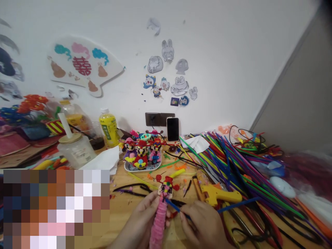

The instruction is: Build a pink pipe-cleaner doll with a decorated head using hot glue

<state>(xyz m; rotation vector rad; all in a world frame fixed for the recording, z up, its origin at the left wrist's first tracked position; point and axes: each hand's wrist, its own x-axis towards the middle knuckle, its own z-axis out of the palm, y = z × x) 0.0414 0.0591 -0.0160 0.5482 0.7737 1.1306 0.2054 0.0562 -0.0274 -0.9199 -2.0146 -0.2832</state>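
Snugly, pipe-cleaner doll (pixel 161 211) in left hand (pixel 138 221)

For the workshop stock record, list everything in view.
table: 1, light wood, under everything
doll: 1, pink and red, front centre
blue pipe cleaner: 1, blue, at doll
dolls: at least 3, red and purple, on plate
plate: 1, white and blue, back of table
pipe cleaners: many, mixed, heaped right
glue gun: 1, yellow, right of doll
bottle: 1, yellow, by wall
jar: 1, clear, left of plate
phone: 1, black, against wall
left hand: 1, bare, gripping doll
right hand: 1, bare, pinching blue pipe cleaner
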